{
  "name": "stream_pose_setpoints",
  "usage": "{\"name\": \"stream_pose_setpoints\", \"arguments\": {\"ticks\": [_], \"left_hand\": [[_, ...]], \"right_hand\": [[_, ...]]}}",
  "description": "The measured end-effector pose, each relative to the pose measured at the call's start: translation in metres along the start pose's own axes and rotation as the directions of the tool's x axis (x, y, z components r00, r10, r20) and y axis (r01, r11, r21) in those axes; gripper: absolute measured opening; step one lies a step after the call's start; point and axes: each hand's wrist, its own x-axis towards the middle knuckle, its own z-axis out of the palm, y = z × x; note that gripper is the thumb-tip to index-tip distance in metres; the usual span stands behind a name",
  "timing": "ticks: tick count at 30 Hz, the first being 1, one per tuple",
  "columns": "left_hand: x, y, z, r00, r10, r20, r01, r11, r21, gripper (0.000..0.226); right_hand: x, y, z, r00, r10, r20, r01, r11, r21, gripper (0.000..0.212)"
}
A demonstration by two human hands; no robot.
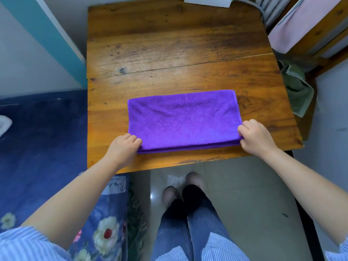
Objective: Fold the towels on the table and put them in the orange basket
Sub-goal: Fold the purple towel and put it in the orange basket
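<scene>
A purple towel (183,119) lies folded in half on the wooden table (169,53), its doubled edge toward me near the table's front. My left hand (123,146) pinches the towel's near left corner. My right hand (253,135) pinches the near right corner. Both hands sit at the layered edge with fingers curled on the cloth. No orange basket is in view.
A bed with a blue floral cover (43,147) runs along the table's left side. A white box with a grey cable (207,0) sits at the table's far edge. A wooden chair with pink fabric (305,29) and a green cloth (295,89) stand at the right.
</scene>
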Motion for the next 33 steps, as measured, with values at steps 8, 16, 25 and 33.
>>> {"name": "stream_pose_setpoints", "arguments": {"ticks": [8,16,25,33], "left_hand": [[0.003,0.014,0.023,0.997,-0.055,0.057,0.052,0.997,0.052,0.042],[0.002,0.022,0.024,0.97,-0.154,0.186,0.142,0.987,0.077,0.035],[-0.011,0.032,0.009,0.986,-0.164,0.031,0.164,0.986,0.005,0.015],[0.07,0.052,-0.003,0.867,-0.496,-0.046,0.432,0.795,-0.425,0.034]], "right_hand": [[-0.013,-0.01,0.03,0.998,0.026,-0.049,-0.031,0.994,-0.109,0.037],[-0.02,-0.012,0.034,0.998,0.043,-0.045,-0.051,0.978,-0.203,0.03],[-0.031,-0.025,0.026,0.994,0.054,-0.094,-0.074,0.972,-0.223,0.004],[0.056,-0.083,0.022,0.993,0.072,-0.093,-0.064,0.994,0.083,0.038]]}}
